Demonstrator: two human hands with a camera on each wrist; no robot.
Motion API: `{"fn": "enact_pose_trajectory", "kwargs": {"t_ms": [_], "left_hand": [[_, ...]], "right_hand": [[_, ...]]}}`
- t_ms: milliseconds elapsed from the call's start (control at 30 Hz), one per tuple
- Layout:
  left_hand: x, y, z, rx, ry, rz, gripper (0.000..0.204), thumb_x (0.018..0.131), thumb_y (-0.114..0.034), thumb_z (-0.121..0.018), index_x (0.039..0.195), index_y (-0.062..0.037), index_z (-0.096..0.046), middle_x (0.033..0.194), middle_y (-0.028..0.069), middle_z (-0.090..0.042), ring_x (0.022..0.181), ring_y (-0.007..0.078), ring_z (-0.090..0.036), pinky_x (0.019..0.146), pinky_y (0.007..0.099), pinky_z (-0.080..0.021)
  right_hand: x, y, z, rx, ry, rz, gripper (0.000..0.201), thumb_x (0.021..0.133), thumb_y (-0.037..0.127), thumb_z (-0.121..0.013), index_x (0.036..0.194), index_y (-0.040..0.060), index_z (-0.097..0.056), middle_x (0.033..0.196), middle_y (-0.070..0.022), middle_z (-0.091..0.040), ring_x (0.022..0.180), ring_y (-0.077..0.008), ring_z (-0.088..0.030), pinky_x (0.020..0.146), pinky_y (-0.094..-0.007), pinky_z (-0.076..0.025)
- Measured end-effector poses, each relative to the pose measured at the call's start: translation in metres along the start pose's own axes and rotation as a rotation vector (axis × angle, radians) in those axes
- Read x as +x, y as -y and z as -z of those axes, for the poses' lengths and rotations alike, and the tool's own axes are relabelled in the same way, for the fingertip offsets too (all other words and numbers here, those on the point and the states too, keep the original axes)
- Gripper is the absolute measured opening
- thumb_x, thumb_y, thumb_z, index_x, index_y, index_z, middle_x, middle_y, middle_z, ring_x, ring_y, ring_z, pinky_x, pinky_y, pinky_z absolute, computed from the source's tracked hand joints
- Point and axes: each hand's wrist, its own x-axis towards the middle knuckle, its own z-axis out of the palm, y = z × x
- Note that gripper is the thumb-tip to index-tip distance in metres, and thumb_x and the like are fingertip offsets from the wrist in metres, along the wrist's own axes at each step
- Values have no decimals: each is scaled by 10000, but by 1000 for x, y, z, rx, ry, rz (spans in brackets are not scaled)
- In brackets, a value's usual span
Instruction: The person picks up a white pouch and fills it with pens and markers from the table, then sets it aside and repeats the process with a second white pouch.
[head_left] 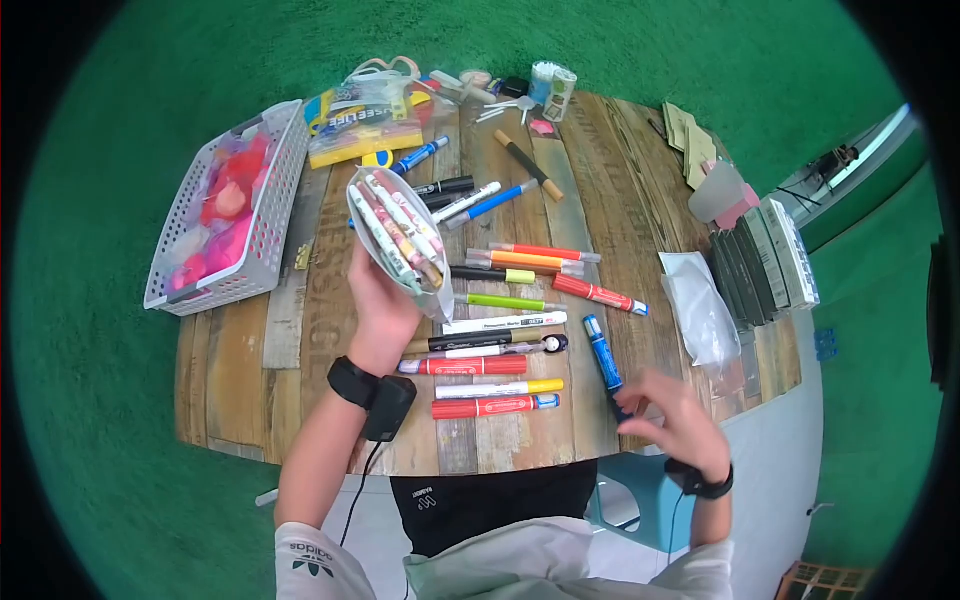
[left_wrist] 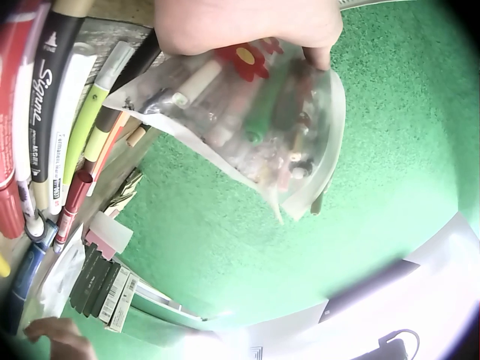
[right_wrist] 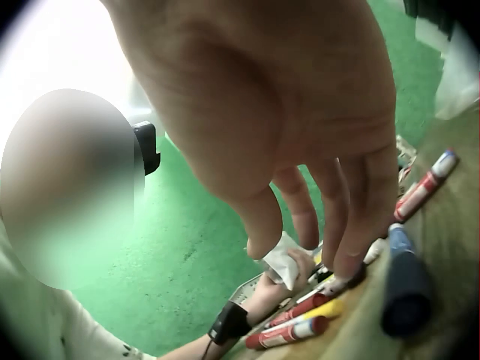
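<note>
My left hand (head_left: 384, 318) grips a clear pouch (head_left: 436, 302) holding several patterned pens; its mouth gapes in the head view. From the left wrist camera, the left hand (left_wrist: 247, 26) is at the pouch's (left_wrist: 217, 124) upper edge, and a red flower print shows. My right hand (head_left: 682, 420) hovers by the lower end of a blue marker (head_left: 602, 350), fingers bent loosely and thumb apart. In the right wrist view nothing sits between the fingers of the right hand (right_wrist: 262, 97), and the blue marker (right_wrist: 407, 292) lies beyond them on the table.
Several markers lie in a rough column mid-table, including a green one (head_left: 505, 301) and a red one (head_left: 495, 406). A white basket (head_left: 262, 235) stands left, a yellow packet (head_left: 365, 148) behind. On the right are a clear bag (head_left: 698, 310) and dark boxes (head_left: 745, 275).
</note>
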Motion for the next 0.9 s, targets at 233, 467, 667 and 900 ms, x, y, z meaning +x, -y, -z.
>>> {"fn": "enact_pose_trajectory", "kwargs": {"t_ms": [233,467,667,900], "left_hand": [[2,-1,9,45,119,55,466,988,-437,-439,1327,-120,-490,1239,59,-581,1109,229,-570,965,407,-446],[-3,-10,-7,0,25,-13,486,932,-441,-465,1186,-34,-543,975,123,-588,861,260,-583,790,388,-495],[-1,-27,-13,-127,195,-17,535,887,-346,-555,1226,58,-466,1050,142,-546,943,236,-540,853,351,-484],[-33,-47,-15,-172,136,-67,483,896,-384,-546,1216,-22,-530,1026,136,-582,901,252,-565,821,386,-496]], "right_hand": [[-20,-12,-31,-197,-264,0,438,688,53,-766,1099,17,-622,1224,-155,-526,1100,-346,-527,913,-410,-470],[6,-21,-25,-219,-252,68,362,740,-33,-688,1095,2,-626,1191,-164,-569,1035,-347,-593,887,-404,-489],[36,-12,-21,-398,-180,285,387,764,15,-680,1136,-37,-583,1245,-160,-543,1108,-343,-557,927,-404,-480],[54,-21,-22,-389,-136,366,484,806,173,-694,1235,7,-543,1296,-175,-505,1208,-354,-487,1027,-428,-414]]}}
